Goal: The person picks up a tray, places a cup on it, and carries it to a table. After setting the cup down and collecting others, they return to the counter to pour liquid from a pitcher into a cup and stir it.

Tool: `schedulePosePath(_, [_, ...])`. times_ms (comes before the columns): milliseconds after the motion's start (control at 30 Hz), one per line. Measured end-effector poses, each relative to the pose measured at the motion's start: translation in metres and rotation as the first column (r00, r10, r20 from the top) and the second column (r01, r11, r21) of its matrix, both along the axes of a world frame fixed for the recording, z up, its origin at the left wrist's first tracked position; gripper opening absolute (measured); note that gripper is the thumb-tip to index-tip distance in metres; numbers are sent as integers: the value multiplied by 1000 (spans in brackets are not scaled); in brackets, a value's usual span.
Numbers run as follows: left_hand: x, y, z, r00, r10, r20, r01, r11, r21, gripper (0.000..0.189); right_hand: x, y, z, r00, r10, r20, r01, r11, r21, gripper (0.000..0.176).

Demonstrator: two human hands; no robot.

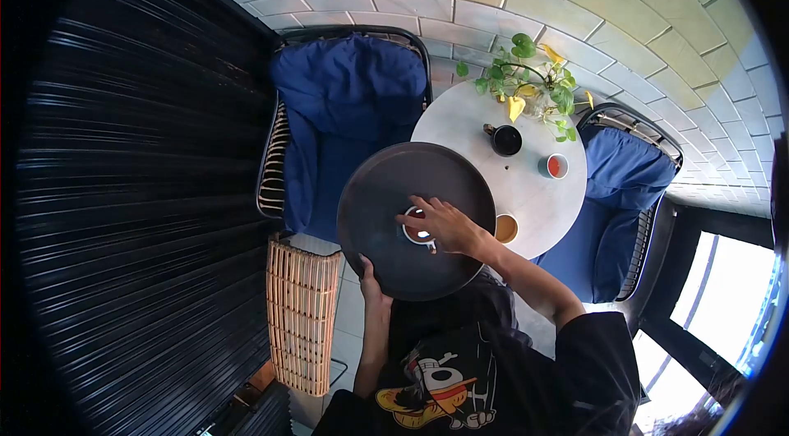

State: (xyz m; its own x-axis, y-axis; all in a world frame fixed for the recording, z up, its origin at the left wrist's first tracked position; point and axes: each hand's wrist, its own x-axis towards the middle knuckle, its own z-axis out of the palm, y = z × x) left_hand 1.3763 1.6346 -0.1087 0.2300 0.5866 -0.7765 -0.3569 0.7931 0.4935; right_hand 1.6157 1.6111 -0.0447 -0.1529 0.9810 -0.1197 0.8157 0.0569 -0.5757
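My left hand [374, 286] grips the lower left rim of a round dark serving tray [378, 189], thumb on top and the other fingers hidden underneath. On the tray stands a white cup [429, 244] with a dark reddish drink and a small handle. My right hand [444, 225] reaches over it from the right, its fingers around the cup's rim. The tray overlaps the near left edge of a round pale table [534, 198]. On that table, close to my right forearm, is a cup of light brown drink [505, 228], partly hidden by the tray.
The table also bears a black mug [505, 140], a light cup with red contents [556, 166] and a plant in a glass vase [534, 99]. Blue-cushioned chairs [353, 83] flank it. A woven rattan piece [302, 317] stands at lower left, beside a black ribbed wall [148, 189].
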Motion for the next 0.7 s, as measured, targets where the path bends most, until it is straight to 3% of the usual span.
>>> schedulePosePath(233, [-1, -3, -9, 999, 45, -5, -45, 999, -6, 70, 10, 9, -10, 1000, 4, -10, -4, 1000, 8, 88])
schedulePosePath(300, [-1, -4, -8, 994, 65, -91, -66, 998, -17, 69, 20, 9, -8, 995, -103, 4, 103, 994, 48, 89])
schedulePosePath(333, [-5, -4, -12, 994, 66, -91, -68, 998, -18, 69, 27, 8, -8, 995, -101, 5, 101, 994, 47, 89])
schedulePosePath(400, [-18, -5, -17, 992, 103, -68, -104, 995, -4, 70, 42, 7, -8, 962, -274, -2, 272, 951, 147, 88])
schedulePosePath(467, [-28, -4, -18, 989, 119, -88, -121, 992, -19, 70, 60, 9, -6, 945, -327, 5, 322, 934, 152, 86])
schedulePosePath(533, [-41, -6, -19, 985, 136, -110, -141, 990, -31, 70, 78, 10, -7, 874, -481, 73, 466, 871, 155, 82])
schedulePosePath(633, [-57, -8, -23, 979, 178, -103, -180, 983, -17, 73, 105, 11, -47, 795, -607, 4, 590, 775, 226, 83])
schedulePosePath(700, [-65, -10, -23, 959, 222, -174, -229, 973, -22, 73, 112, 14, -73, 758, -652, 25, 638, 748, 183, 85])
